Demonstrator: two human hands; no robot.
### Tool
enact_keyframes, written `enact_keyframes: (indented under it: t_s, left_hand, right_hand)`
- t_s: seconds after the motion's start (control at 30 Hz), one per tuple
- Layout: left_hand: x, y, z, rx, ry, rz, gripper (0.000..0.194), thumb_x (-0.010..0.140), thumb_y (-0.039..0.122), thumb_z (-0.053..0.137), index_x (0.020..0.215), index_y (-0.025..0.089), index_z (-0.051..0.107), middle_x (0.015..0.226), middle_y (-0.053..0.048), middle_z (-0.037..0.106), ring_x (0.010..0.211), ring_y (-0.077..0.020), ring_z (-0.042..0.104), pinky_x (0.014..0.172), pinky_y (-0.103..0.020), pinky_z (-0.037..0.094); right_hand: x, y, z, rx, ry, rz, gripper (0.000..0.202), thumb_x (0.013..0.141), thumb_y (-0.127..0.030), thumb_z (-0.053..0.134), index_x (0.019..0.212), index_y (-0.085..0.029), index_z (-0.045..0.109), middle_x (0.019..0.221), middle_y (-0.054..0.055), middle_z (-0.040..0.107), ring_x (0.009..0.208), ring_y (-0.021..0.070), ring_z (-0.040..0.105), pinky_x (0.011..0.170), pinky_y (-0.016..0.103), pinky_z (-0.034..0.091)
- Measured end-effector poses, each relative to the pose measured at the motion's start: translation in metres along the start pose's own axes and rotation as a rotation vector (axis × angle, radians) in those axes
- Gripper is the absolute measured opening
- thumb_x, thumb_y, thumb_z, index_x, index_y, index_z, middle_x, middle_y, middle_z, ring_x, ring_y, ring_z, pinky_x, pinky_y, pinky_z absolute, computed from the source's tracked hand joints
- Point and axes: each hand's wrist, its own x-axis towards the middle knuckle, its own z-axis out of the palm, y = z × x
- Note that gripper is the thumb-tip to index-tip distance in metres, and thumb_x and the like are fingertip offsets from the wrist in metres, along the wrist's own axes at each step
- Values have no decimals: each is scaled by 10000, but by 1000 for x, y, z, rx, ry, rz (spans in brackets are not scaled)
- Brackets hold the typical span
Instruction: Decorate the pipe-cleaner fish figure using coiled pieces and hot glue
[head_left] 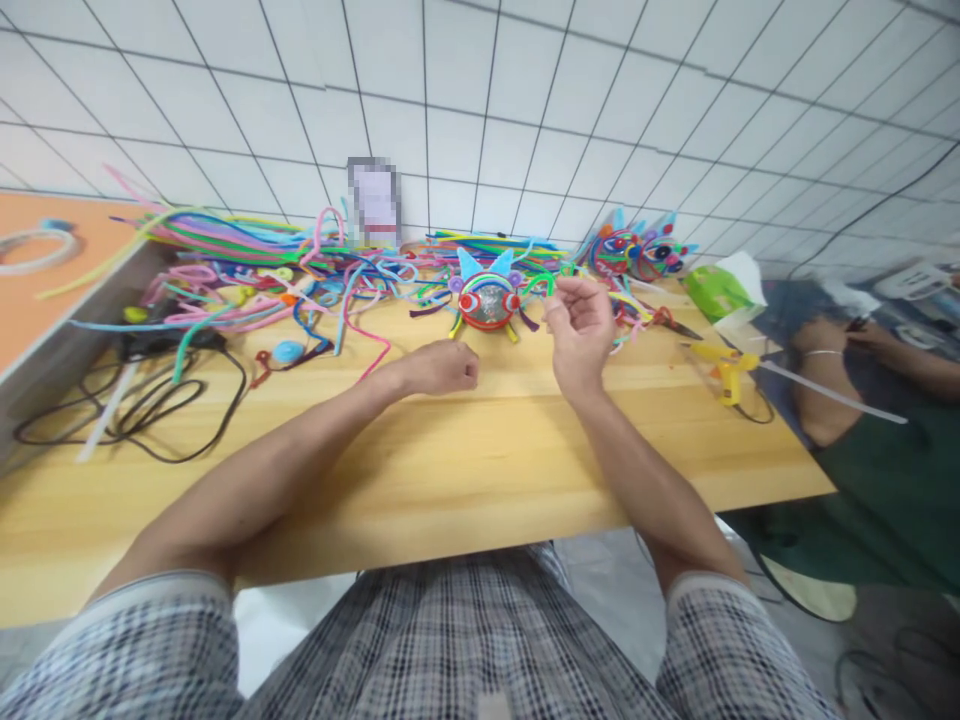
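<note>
A small craft figure (487, 302) stands upright near the middle of the table, with blue pointed felt pieces on top, red ringed eyes, a silvery front and yellow legs. Just in front of it, my left hand (444, 367) rests on the wood in a loose fist, with nothing seen in it. To the figure's right my right hand (583, 325) is raised, palm partly toward me, its fingers curled in toward the thumb. Whether anything small is pinched there I cannot make out. Behind that hand are green pipe cleaners (541, 284). Neither hand touches the figure.
Piled pipe cleaners (247, 250) line the wall side. A black cable (172, 420) coils at left. Two similar figures (634, 248) stand at back right, near a green packet (720, 290). A yellow glue gun (726, 370) lies at right, near another person's arm (825, 385).
</note>
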Motion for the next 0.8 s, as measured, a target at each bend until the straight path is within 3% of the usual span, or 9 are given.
enact_keyframes:
  t_s: [0.2,0.27,0.33,0.37,0.43,0.5,0.63,0.73,0.8]
  left_hand:
    - [-55,34,-37,-147,-645,22,171,821,409,798,757,253,831,737,-14,784,688,-189,701,633,-238,485]
    - [-59,30,-42,-122,-493,-32,223,781,469,848,740,250,830,724,-21,776,665,-189,694,591,-236,468]
    - [-50,18,-38,-147,-105,-97,227,755,429,873,686,230,791,645,-19,713,556,-147,601,504,-228,383]
    - [-41,11,-32,-237,85,-150,247,773,405,873,670,214,753,605,-10,658,499,-117,527,472,-226,330]
    - [-17,-1,-12,-571,267,-264,322,826,367,852,648,202,641,550,26,533,408,-74,369,419,-233,224]
    - [9,-4,10,-917,296,-366,372,844,324,852,661,202,553,561,48,490,382,-46,295,398,-220,169]
    - [42,14,38,-1013,202,-366,364,876,308,819,701,204,517,547,79,430,373,-29,245,387,-183,148]
    - [30,37,35,-1010,97,-310,309,806,280,865,688,187,595,509,80,434,372,-22,237,384,-173,164]
    - [4,47,21,-940,-82,-274,232,674,228,936,694,169,713,486,38,517,375,-47,317,375,-190,192]
  right_hand:
    - [7,-24,-14,30,-65,10,392,937,-655,746,1044,-287,666,886,10,654,795,180,675,716,342,596]
    - [5,-27,-14,60,-119,25,378,927,-632,767,1049,-284,682,896,8,676,802,179,679,726,342,593]
    - [0,-26,-13,63,-178,53,354,922,-597,778,1058,-281,696,903,4,695,795,173,672,715,332,575]
    - [-2,-24,-12,53,-207,72,340,919,-578,782,1058,-278,700,903,2,704,787,169,667,704,325,564]
    - [-8,-21,-10,30,-245,105,311,912,-539,783,1048,-271,704,891,-5,717,765,162,657,685,315,544]
    - [-14,-17,-8,20,-258,121,273,912,-499,774,1037,-265,707,879,-10,725,750,156,651,677,308,533]
    - [-22,-13,-10,32,-241,122,217,913,-432,761,1033,-259,708,873,-13,729,749,151,659,684,303,531]
    - [-22,-10,-16,35,-211,132,234,897,-433,780,1030,-254,708,866,-10,728,759,156,670,693,307,546]
    - [-20,-8,-22,28,-182,142,255,891,-450,789,1035,-254,711,864,-11,728,755,156,670,697,309,553]
